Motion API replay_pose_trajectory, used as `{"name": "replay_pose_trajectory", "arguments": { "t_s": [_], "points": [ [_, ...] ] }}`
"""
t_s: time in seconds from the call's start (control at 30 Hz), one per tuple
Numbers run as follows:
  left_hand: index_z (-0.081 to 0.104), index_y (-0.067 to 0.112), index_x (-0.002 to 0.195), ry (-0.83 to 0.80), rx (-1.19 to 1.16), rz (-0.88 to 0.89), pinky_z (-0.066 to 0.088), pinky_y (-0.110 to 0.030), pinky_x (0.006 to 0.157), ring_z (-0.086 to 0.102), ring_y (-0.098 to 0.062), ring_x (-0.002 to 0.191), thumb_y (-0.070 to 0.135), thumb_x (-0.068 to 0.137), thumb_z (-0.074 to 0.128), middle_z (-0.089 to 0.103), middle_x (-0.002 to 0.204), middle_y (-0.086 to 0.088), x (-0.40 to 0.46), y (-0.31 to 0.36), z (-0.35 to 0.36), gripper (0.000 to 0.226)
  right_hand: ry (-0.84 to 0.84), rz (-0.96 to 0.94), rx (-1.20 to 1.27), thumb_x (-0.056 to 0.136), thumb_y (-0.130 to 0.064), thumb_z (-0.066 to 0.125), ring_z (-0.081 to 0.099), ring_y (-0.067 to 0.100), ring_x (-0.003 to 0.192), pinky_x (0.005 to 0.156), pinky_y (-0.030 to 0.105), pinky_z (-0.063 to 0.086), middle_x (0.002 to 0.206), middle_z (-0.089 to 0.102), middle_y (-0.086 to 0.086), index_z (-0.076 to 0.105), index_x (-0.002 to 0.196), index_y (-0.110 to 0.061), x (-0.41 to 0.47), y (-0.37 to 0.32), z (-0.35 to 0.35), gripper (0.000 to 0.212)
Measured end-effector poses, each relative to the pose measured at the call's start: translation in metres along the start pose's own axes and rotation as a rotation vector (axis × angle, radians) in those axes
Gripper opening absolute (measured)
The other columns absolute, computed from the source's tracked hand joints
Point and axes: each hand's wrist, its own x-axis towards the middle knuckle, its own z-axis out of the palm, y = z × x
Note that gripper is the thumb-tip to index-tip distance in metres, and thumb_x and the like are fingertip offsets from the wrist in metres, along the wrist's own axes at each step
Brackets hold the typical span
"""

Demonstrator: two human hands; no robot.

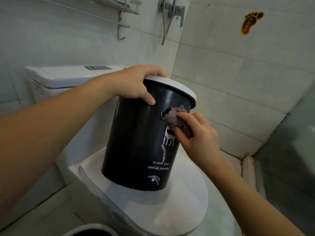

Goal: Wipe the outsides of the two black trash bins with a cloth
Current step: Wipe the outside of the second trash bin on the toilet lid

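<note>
Black trash bin (136, 142) — centre of the frame, standing on the closed toilet lid (179, 206), its long axis near vertical but leaning, the top tipped toward the upper right and the base resting at lower centre. White rim ring (180, 87) fitted at the top; white printed figures and lettering face right of centre. At the bottom edge of the frame, nearest the camera, a curved white rim of a second bin (88, 230) shows only in part.

Right hand (197, 133), right of centre, has its fingers curled round a bunched purple-grey cloth (175, 119) and presses it against the bin's upper wall, just under the rim. Left hand (136, 82), entering from the left, grips the top of the bin: fingers over the rim, thumb pressed on the black wall.

Behind the bin, the toilet cistern (59, 79) with a flush button on top. Further back, upper frame — tiled wall, a towel rack (119, 19) at upper left, a shower valve (172, 12) at upper centre, a foot-shaped sticker (250, 22) at upper right.
</note>
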Motion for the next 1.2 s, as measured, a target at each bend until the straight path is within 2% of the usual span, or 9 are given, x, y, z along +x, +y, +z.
{"name": "replay_pose_trajectory", "arguments": {
  "t_s": [0.1, 0.27, 0.37, 0.43, 0.6, 0.7, 0.87, 1.03, 1.2],
  "points": [
    [0.059, 0.046, 0.109, 0.012, -0.04, 0.002, 0.049, -0.028, 0.078, 0.062, -0.011, 0.101, 0.007, 0.07, 0.085, 0.064, 0.107, 0.015, 0.002, -0.004, -0.001, 0.061, 0.001, -0.014, 0.015, 0.09, -0.04, 0.059, 0.06, 0.02, 0.072, 0.054, 0.036, 0.053, 0.098, 0.061, 0.0, 0.067, 0.12, -0.018, 0.001, -0.001, 0.001, 0.038],
    [0.062, 0.043, 0.114, 0.007, -0.111, 0.004, 0.055, -0.041, 0.092, 0.064, -0.018, 0.107, 0.002, 0.068, 0.084, 0.066, 0.115, 0.005, 0.001, -0.011, -0.005, 0.066, 0.031, -0.041, 0.025, 0.09, -0.039, 0.062, 0.061, 0.023, 0.071, 0.054, 0.04, 0.054, 0.097, 0.062, 0.002, 0.068, 0.118, -0.017, 0.006, -0.003, 0.002, 0.036],
    [0.058, 0.047, 0.116, -0.019, -0.046, 0.018, 0.053, -0.031, 0.086, 0.062, -0.014, 0.105, 0.001, 0.069, 0.083, 0.063, 0.115, 0.009, 0.001, -0.007, -0.008, 0.07, 0.032, -0.048, 0.015, 0.09, -0.04, 0.061, 0.061, 0.023, 0.072, 0.055, 0.04, 0.054, 0.096, 0.062, 0.002, 0.068, 0.118, -0.017, 0.007, -0.002, 0.002, 0.037],
    [0.055, 0.046, 0.115, 0.019, 0.06, 0.032, 0.05, -0.032, 0.084, 0.058, -0.016, 0.104, 0.008, 0.067, 0.084, 0.057, 0.11, 0.012, 0.003, 0.002, -0.005, 0.068, 0.035, -0.041, 0.017, 0.09, -0.04, 0.061, 0.061, 0.023, 0.073, 0.055, 0.04, 0.055, 0.096, 0.062, 0.003, 0.068, 0.118, -0.017, 0.006, -0.002, 0.003, 0.037],
    [0.048, 0.048, 0.129, 0.065, 0.156, 0.038, 0.043, -0.046, 0.105, 0.054, -0.018, 0.118, 0.031, 0.061, 0.089, 0.055, 0.126, 0.012, 0.005, 0.008, 0.01, 0.081, 0.036, -0.06, 0.023, 0.091, -0.042, 0.06, 0.061, 0.021, 0.073, 0.054, 0.035, 0.054, 0.096, 0.062, 0.002, 0.069, 0.117, -0.017, 0.003, -0.007, 0.008, 0.038],
    [0.051, 0.052, 0.127, 0.079, 0.169, 0.045, 0.038, -0.049, 0.11, 0.051, -0.013, 0.124, 0.043, 0.05, 0.081, 0.054, 0.127, 0.02, 0.007, 0.005, 0.012, 0.083, 0.027, -0.064, 0.028, 0.092, -0.044, 0.059, 0.061, 0.022, 0.072, 0.053, 0.037, 0.053, 0.095, 0.062, 0.002, 0.07, 0.117, -0.017, 0.0, -0.007, 0.009, 0.038],
    [0.053, 0.055, 0.122, 0.057, 0.128, 0.027, 0.045, -0.044, 0.105, 0.055, -0.016, 0.118, 0.026, 0.063, 0.09, 0.058, 0.127, 0.017, 0.009, -0.001, 0.007, 0.076, -0.009, -0.129, -0.012, 0.093, -0.042, 0.06, 0.06, 0.021, 0.07, 0.053, 0.033, 0.051, 0.095, 0.062, 0.002, 0.071, 0.119, -0.019, 0.005, -0.001, 0.007, 0.037],
    [0.05, 0.057, 0.121, 0.058, 0.152, 0.037, 0.039, -0.049, 0.109, 0.053, -0.016, 0.12, 0.029, 0.063, 0.089, 0.057, 0.128, 0.018, 0.009, 0.002, 0.008, 0.074, 0.067, 0.012, 0.001, 0.09, -0.044, 0.059, 0.061, 0.023, 0.074, 0.059, 0.032, 0.051, 0.096, 0.062, 0.001, 0.069, 0.118, -0.021, 0.024, -0.002, 0.006, 0.037],
    [0.051, 0.054, 0.123, 0.047, 0.161, 0.033, 0.041, -0.044, 0.107, 0.053, -0.017, 0.118, 0.024, 0.066, 0.089, 0.057, 0.127, 0.014, 0.008, 0.002, 0.007, 0.075, 0.001, -0.143, 0.034, 0.092, -0.037, 0.063, 0.06, 0.024, 0.07, 0.053, 0.036, 0.052, 0.094, 0.061, 0.004, 0.07, 0.116, -0.019, -0.01, -0.006, 0.01, 0.031]
  ]
}}
